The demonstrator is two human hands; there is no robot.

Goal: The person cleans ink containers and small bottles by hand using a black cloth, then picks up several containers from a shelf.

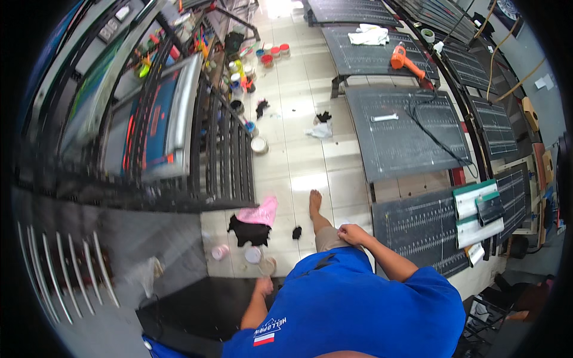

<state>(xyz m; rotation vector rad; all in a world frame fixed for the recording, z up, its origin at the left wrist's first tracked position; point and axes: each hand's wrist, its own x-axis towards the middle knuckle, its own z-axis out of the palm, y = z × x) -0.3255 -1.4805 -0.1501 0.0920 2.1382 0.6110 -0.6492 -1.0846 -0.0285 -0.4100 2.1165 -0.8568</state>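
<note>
My left hand (264,286) hangs low at my side, over the edge of a black surface. Just beyond its fingers shows a round beige tub (268,266); whether the hand touches it, I cannot tell. The fingers are small and partly hidden. My right hand (352,234) is in front of my right thigh, by my beige shorts (329,238). Its fingers are curled, with nothing visible in them. On the floor ahead to the left lie a black cloth (249,231) and a pink cloth (260,211). A white-lidded tub (253,255) and a pink tub (220,252) stand nearer.
Dark printing boards (412,134) line the right side, bearing a wrench (384,118), an orange heat gun (407,61) with its cable, a white cloth (368,34) and squeegees (478,213). A rack of screen frames (179,107) stands left. Paint tubs (259,145) and scraps lie on the tiled floor.
</note>
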